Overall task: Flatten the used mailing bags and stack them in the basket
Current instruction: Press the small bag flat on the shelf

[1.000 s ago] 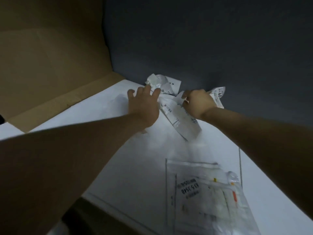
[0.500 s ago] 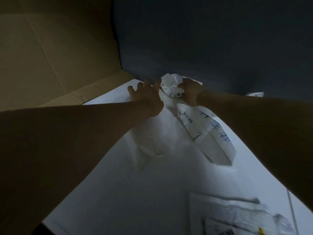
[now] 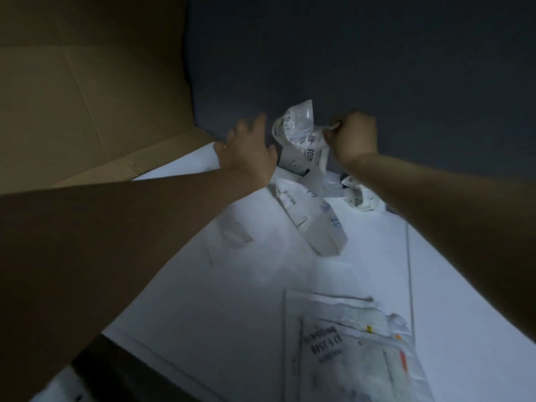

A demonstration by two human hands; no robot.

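Your right hand (image 3: 352, 137) has its fingers clamped on a crumpled mailing bag (image 3: 301, 132) at the far end of the white worktop (image 3: 232, 285). Your left hand (image 3: 249, 152) is just beside it, fingers apart. 1 flattened bag (image 3: 356, 349) lies nearer you.

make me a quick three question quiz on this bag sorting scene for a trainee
1. True or false: the right hand holds nothing.
2. What rises along the left of the white table? A) cardboard sheet B) wire basket C) plastic bin
3. Fill in: the hand with straight fingers is the ___ one.

Key: 1 false, it pinches the crumpled bag. 2 A. 3 left, the left hand.
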